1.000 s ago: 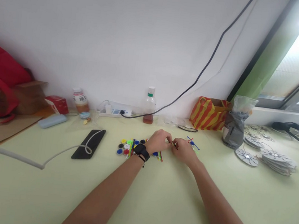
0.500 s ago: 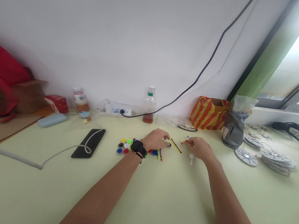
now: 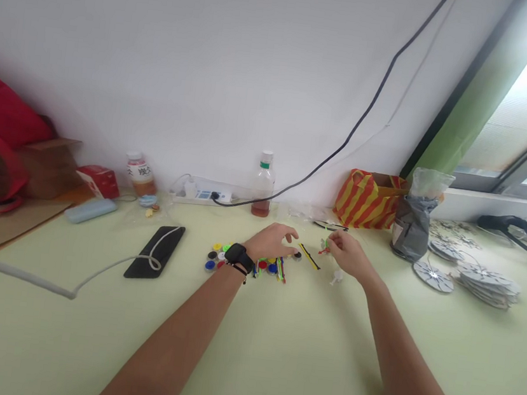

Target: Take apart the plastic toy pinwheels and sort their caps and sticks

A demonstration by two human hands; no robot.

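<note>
My left hand [image 3: 273, 240], with a black watch on its wrist, hovers above small round coloured caps [image 3: 209, 265] and a bundle of thin coloured strips [image 3: 280, 270]. Its thumb and fingers stand apart with nothing visible between them; the thumb is near a dark cap [image 3: 297, 255]. My right hand [image 3: 347, 254] pinches a small green plastic piece [image 3: 324, 243] at the fingertips; its exact kind is too small to tell. A red bit shows just below it. Between the hands lies a yellow and black strip [image 3: 309, 256]. Below the right hand is a small white piece [image 3: 337, 276].
A black phone [image 3: 155, 252] with a pale cable across it lies left. Behind stand a bottle [image 3: 263, 188], a power strip [image 3: 204, 194] and dark-framed glasses [image 3: 331, 226]. To the right are a striped bag [image 3: 366, 200], a grey bag [image 3: 411, 228] and stacked discs [image 3: 488, 283].
My left thumb and fingers have spread wider, and the hand has shifted slightly left. The right hand has moved a little, and a green piece now shows at its fingertips. The white piece has turned.
</note>
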